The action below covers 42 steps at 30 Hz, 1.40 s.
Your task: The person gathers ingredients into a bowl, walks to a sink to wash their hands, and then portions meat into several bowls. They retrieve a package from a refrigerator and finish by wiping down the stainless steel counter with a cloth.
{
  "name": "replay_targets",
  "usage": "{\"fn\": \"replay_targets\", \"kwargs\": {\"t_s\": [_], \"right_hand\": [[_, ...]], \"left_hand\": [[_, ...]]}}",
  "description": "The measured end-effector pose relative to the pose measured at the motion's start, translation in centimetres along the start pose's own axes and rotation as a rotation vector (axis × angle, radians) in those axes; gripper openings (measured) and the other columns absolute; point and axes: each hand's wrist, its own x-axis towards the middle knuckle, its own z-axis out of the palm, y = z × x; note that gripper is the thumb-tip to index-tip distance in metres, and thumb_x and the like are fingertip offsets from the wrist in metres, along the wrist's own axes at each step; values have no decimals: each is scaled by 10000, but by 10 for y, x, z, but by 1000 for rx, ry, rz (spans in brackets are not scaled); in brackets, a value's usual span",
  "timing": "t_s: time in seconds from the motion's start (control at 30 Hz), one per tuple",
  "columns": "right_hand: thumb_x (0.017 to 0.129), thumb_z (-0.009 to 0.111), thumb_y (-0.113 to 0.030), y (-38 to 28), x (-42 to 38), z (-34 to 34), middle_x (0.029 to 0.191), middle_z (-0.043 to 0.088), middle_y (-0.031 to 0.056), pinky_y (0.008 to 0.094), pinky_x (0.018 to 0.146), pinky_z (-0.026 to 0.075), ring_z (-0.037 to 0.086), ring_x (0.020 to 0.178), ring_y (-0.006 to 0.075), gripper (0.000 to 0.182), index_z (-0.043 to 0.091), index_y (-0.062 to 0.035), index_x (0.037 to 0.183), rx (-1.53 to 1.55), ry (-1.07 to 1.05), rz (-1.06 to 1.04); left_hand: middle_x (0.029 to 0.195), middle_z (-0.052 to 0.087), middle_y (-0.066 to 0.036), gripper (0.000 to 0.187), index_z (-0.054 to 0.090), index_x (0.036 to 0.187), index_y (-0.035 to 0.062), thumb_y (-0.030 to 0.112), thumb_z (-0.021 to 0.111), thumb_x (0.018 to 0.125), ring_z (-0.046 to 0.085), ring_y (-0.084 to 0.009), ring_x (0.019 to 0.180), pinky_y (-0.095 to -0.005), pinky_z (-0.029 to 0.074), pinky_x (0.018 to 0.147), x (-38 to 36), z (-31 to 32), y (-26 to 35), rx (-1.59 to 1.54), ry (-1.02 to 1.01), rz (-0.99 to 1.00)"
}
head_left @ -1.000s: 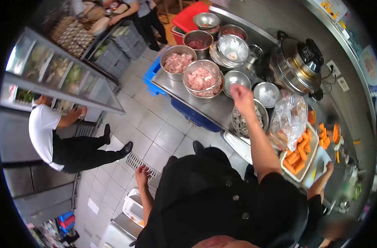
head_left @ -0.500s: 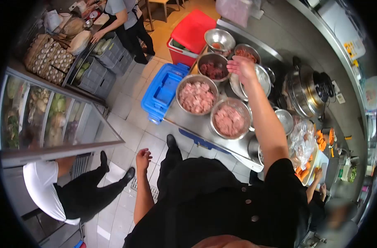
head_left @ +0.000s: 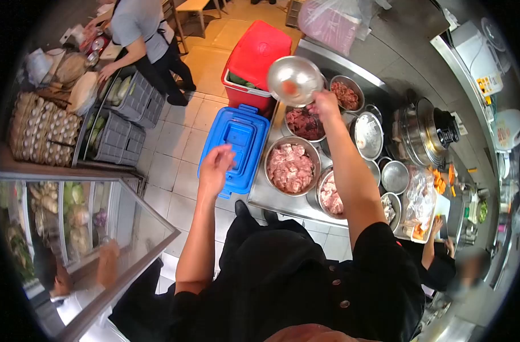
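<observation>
My right hand (head_left: 325, 106) grips the rim of a steel bowl (head_left: 294, 71), which is tilted and has a small orange-red patch inside. The bowl is over the back left of a steel table, partly above a bowl of dark red meat (head_left: 303, 123). Beside my right hand sits a bowl of reddish meat strips (head_left: 345, 94). Nearer me are a large bowl of pink meat chunks (head_left: 292, 166) and another bowl of pink meat (head_left: 331, 196), partly hidden by my forearm. My left hand (head_left: 215, 168) is in the air near a blue lidded box, fingers apart and holding nothing.
The blue box (head_left: 225, 182) stands on the floor left of the steel table (head_left: 265, 196), with a red cooler (head_left: 254, 57) behind it. A glass fridge door (head_left: 140, 228) stands open at left, a person beside it. Other people work at far left and right. A steel cooker (head_left: 416, 134) stands right.
My right hand has taken hold of the steel bowl's rim and lifted and tilted it. My left hand has risen and opened. The person by the fridge has moved behind its glass door.
</observation>
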Motion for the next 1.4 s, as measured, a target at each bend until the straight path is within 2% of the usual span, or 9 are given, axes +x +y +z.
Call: {"fn": "replay_targets", "kwargs": {"t_s": [0.27,0.37,0.57,0.8,0.83,1.0,1.23,1.33,1.4], "right_hand": [[888,666,-153,13,-55,16,884,723,140,351,652,594,708,699,213,239,686,27,1044,-4,-550,100],[898,627,-152,38,-3,3,1078,729,189,411,952,542,687,1088,328,350,671,-28,1222,-1071,-610,-409],[903,496,-34,111,24,30,1280,658,219,402,1128,420,510,1342,364,412,660,-42,1281,-1393,-614,-427],[839,596,-68,72,29,19,965,743,209,420,776,603,728,837,352,233,774,-73,990,-1470,-643,-623],[796,628,-53,29,5,13,893,753,147,396,637,604,733,766,272,241,768,-95,988,-1085,-578,-145],[746,676,-26,-55,-27,-31,727,652,28,278,432,487,617,563,132,250,705,-37,993,-442,-567,-123],[805,730,-84,-81,-91,-10,867,707,73,304,562,551,716,732,161,265,681,-15,1056,-236,-760,-82],[751,749,-100,-51,-92,-5,967,733,144,421,803,573,715,866,326,339,731,-76,1089,-852,-587,-952],[728,745,-96,-52,-86,-18,980,727,159,433,847,554,699,909,349,302,747,-88,1030,-942,-501,-839]], "left_hand": [[952,712,-107,395,574,1305,25,121,522,926,668,-147,661,-272,492,466,53,41,2,-69,33,-226],[931,707,-120,419,576,1293,13,81,491,889,656,-156,631,-292,503,471,31,30,-2,-117,150,-254],[1051,701,-179,502,503,1360,-22,111,537,877,733,-266,756,-360,603,600,2,9,-30,-133,215,-303],[1069,701,-189,504,483,1361,-51,117,540,889,741,-284,834,-384,612,646,-11,-1,-24,-122,204,-286],[1057,702,-186,489,495,1347,-53,118,543,891,737,-273,813,-370,603,626,-11,-1,-19,-122,207,-273],[990,704,-130,451,545,1313,2,162,587,893,674,-190,693,-305,529,545,10,31,19,-125,153,-269],[824,679,-67,347,608,1196,18,95,602,859,610,-137,561,-280,476,437,67,130,36,-231,-24,-240],[870,690,-88,366,604,1206,28,86,579,845,635,-160,607,-295,507,477,73,150,29,-271,-78,-267],[935,709,-118,388,602,1218,30,83,555,836,682,-197,693,-314,544,528,70,154,22,-224,-70,-255]]}}
